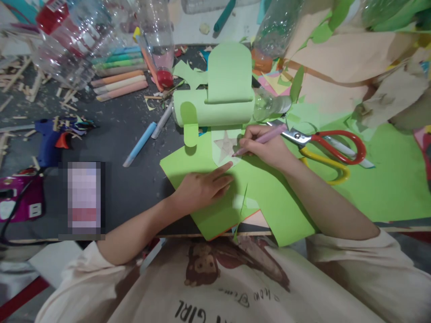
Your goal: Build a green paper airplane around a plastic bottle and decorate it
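My right hand point(261, 142) is closed round a pink-purple marker point(272, 134). The marker's tip touches the lower right of a star point(225, 147) coloured on a rounded pale green paper flap point(217, 159). My left hand point(207, 186) holds nothing; its index finger stretches out to the flap's lower edge, with the other fingers bent. Behind the flap lies a plastic bottle point(269, 101) wrapped in a light green paper sleeve point(198, 107). A second rounded flap point(230, 72) stands out on its far side. Bright green paper sheets point(286, 208) lie beneath both hands.
Scissors point(299, 137) with red and yellow handles lie beside my right forearm. A blue marker point(139, 144), a blue glue gun point(49, 141) and a pixelated rectangle point(84, 197) are to the left. Several markers point(119, 80), clear bottles point(155, 36) and paper scraps point(193, 75) lie farther back.
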### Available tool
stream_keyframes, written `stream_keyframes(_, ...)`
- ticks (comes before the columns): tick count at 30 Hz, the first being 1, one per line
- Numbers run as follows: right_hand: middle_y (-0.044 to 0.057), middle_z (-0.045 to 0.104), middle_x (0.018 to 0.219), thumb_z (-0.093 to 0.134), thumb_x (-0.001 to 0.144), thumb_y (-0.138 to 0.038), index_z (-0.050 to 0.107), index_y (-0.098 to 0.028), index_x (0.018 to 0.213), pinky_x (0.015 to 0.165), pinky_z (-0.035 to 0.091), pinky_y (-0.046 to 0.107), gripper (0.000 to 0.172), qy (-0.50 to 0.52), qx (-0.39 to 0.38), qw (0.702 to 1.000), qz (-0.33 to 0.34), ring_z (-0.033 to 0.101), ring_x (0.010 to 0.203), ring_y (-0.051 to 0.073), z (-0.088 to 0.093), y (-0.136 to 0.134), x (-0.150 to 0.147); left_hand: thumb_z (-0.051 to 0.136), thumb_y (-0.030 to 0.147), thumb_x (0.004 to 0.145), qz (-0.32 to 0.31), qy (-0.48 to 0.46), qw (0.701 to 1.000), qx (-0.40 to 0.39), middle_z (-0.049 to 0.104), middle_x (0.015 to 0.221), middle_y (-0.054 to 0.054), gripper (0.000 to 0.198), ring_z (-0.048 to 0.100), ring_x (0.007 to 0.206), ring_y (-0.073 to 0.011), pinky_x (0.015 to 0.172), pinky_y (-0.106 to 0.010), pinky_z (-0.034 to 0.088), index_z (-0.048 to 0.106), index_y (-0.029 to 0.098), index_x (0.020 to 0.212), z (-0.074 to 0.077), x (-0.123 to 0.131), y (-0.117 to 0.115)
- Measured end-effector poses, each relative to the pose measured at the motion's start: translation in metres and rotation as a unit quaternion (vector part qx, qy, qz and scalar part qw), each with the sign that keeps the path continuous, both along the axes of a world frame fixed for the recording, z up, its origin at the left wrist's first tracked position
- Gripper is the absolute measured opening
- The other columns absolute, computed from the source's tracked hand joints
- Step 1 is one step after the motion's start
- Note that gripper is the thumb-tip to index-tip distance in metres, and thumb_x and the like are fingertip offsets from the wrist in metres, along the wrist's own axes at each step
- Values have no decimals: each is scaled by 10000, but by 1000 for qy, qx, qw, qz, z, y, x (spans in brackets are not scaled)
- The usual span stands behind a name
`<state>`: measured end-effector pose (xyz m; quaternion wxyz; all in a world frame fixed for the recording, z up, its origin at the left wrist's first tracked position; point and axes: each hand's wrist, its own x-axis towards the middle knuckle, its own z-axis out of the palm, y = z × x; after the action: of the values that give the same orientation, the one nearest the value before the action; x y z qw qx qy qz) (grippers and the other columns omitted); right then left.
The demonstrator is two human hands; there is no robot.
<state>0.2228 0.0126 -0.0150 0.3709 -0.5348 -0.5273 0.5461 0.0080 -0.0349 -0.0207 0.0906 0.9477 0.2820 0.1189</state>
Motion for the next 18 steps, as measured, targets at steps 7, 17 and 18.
stream_keyframes(7, -74, 416, 462, 527, 645, -28, 387, -213, 485, 432, 367, 204, 281, 25, -55, 998, 27, 473, 447, 79, 2, 0, 1, 392, 262, 1020, -6, 18, 1000, -6, 668, 1322, -67, 301, 691, 600, -107, 427, -230, 409, 683, 213, 1075, 1, -1, 0)
stream_keyframes(17, -57, 488, 477, 608, 672, -111, 450, -208, 503, 454, 416, 218, 252, 32, -18, 999, 3, 493, 454, 87, -3, 1, 5, 385, 274, 1021, -4, 37, 999, -21, 670, 1319, -72, 301, 684, 610, -104, 442, -218, 399, 672, 213, 1090, 2, 0, -1)
stream_keyframes(18, -52, 506, 481, 623, 678, -134, 465, -208, 506, 452, 416, 219, 245, 30, -7, 999, -7, 496, 454, 88, -3, 2, 6, 386, 276, 1022, -3, 39, 999, -22, 668, 1323, -73, 300, 683, 614, -102, 446, -217, 399, 670, 213, 1094, 2, 0, -1)
